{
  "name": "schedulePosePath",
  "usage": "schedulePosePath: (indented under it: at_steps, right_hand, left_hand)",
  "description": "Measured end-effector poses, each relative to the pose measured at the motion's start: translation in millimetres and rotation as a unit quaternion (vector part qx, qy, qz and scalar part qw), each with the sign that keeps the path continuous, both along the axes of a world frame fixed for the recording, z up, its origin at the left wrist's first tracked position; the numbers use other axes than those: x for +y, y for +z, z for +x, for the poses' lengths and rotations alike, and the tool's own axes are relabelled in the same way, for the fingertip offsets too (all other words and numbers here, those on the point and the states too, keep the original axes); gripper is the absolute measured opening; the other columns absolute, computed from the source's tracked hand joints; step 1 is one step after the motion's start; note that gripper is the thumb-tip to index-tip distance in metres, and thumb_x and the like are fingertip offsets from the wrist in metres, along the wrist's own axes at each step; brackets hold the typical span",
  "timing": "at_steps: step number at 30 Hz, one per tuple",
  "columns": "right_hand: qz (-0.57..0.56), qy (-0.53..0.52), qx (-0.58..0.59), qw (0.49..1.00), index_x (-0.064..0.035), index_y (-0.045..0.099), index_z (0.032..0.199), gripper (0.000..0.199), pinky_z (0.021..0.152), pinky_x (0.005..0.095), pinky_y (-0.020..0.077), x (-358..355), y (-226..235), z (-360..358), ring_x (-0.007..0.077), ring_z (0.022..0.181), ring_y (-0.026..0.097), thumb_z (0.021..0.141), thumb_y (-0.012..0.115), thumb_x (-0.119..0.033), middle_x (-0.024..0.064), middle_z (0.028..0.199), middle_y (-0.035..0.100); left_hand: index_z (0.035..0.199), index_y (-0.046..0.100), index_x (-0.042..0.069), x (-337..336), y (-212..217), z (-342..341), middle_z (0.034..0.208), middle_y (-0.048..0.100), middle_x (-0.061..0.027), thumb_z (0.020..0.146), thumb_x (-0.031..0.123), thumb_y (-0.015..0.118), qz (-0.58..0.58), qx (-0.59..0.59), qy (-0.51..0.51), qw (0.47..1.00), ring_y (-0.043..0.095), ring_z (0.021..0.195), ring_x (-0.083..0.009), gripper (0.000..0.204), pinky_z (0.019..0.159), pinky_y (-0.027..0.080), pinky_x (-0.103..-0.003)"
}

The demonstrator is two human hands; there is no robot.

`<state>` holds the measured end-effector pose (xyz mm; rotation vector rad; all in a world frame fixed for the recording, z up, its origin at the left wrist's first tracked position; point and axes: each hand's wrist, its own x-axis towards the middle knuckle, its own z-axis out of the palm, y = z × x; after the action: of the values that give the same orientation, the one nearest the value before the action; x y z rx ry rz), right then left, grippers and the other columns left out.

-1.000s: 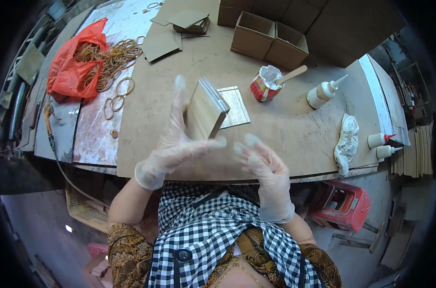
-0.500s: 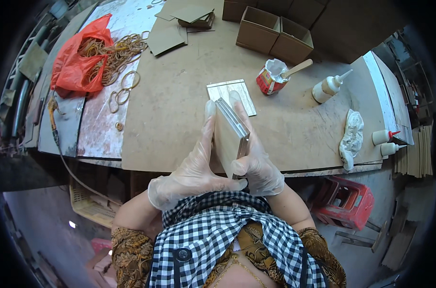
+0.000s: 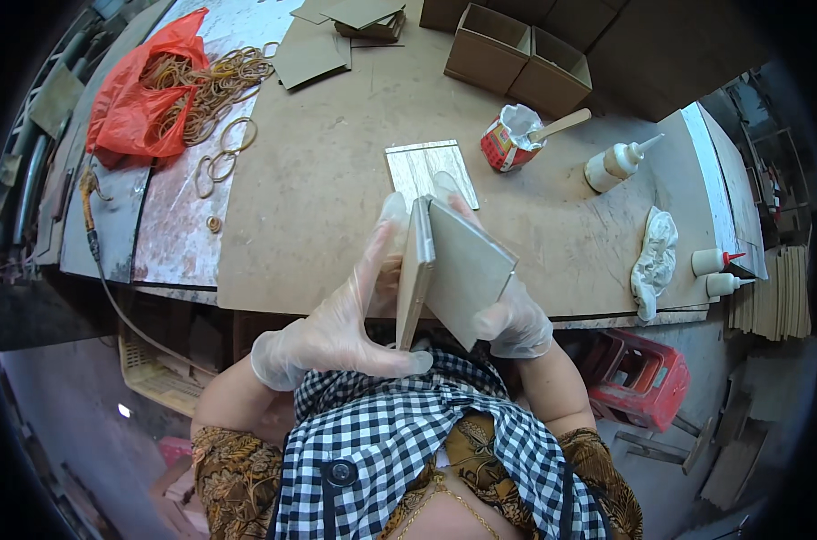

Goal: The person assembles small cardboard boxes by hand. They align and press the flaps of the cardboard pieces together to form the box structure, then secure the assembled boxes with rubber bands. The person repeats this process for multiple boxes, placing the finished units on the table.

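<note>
Both my hands wear thin clear gloves. My left hand (image 3: 341, 319) presses flat against a thin pale board (image 3: 415, 270) held on edge. My right hand (image 3: 514, 321) grips a second square board (image 3: 469, 270) from below, and it meets the first board along their far edge, like an open book. They hang above the table's near edge, close to my chest. A third pale board (image 3: 424, 168) lies flat on the brown table (image 3: 327, 198) just beyond them.
A red can with a stick (image 3: 509, 139), a glue bottle (image 3: 614, 163) and a white rag (image 3: 653, 258) sit to the right. Cardboard boxes (image 3: 516, 58) stand at the back. At the left lie a red bag (image 3: 134, 99) and rubber bands (image 3: 219, 85). A red stool (image 3: 638, 378) stands below.
One second ago my left hand alone held a board and the right was open. Now both hands hold two boards joined along one edge, drawn nearer my chest.
</note>
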<state>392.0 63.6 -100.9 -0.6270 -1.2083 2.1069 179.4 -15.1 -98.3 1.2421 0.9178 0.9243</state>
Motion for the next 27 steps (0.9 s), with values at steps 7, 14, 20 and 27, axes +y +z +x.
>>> schedulePosePath:
  at_steps: [7, 14, 20, 27]
  right_hand:
    - [-0.003, -0.061, 0.026, 0.998, -0.0004, 0.015, 0.157, 0.120, 0.110, 0.0385, 0.0402, 34.9, -12.8, -11.2, 0.0240, 0.131, 0.049, 0.069, 0.089, -0.032, 0.0145, 0.145, 0.046]
    - [0.139, -0.330, -0.019, 0.934, -0.0005, 0.012, 0.157, 0.096, 0.119, 0.0418, 0.0266, 27.4, -18.0, -21.5, 0.0314, 0.149, 0.025, 0.085, 0.076, -0.005, 0.0235, 0.163, 0.017]
    - [0.382, -0.110, -0.203, 0.895, -0.0005, 0.008, 0.158, 0.109, 0.121, 0.0411, 0.0224, 7.8, 14.1, -8.4, 0.0309, 0.149, 0.023, 0.079, 0.083, -0.012, 0.0230, 0.160, 0.022]
    - [0.009, 0.057, -0.085, 0.995, 0.0027, 0.028, 0.151, 0.115, 0.113, 0.0387, 0.0334, 7.4, 43.3, -19.1, 0.0276, 0.133, 0.044, 0.061, 0.088, -0.036, 0.0160, 0.141, 0.046]
  left_hand:
    - [0.158, -0.015, 0.014, 21.5, -16.7, -14.4, 0.151, 0.031, -0.0242, 0.068, 0.030, 0.093, 0.108, 0.071, 0.193, 0.973, 0.035, 0.140, -0.0344, 0.141, 0.115, 0.030, -0.048]
    - [0.158, -0.013, 0.013, 22.6, -52.4, -20.4, 0.157, 0.020, -0.0228, 0.068, 0.029, 0.093, 0.137, 0.122, 0.254, 0.950, 0.028, 0.145, -0.0335, 0.139, 0.117, 0.027, -0.047]
    - [0.158, -0.009, 0.012, 23.9, -43.3, -2.0, 0.157, 0.023, -0.0196, 0.069, 0.028, 0.093, 0.186, 0.075, 0.200, 0.959, 0.028, 0.145, -0.0328, 0.136, 0.118, 0.027, -0.047]
    - [0.158, -0.006, 0.008, 19.7, -16.2, 13.7, 0.154, 0.028, -0.0219, 0.069, 0.026, 0.093, 0.193, 0.063, 0.107, 0.973, 0.031, 0.144, -0.0336, 0.134, 0.116, 0.031, -0.044]
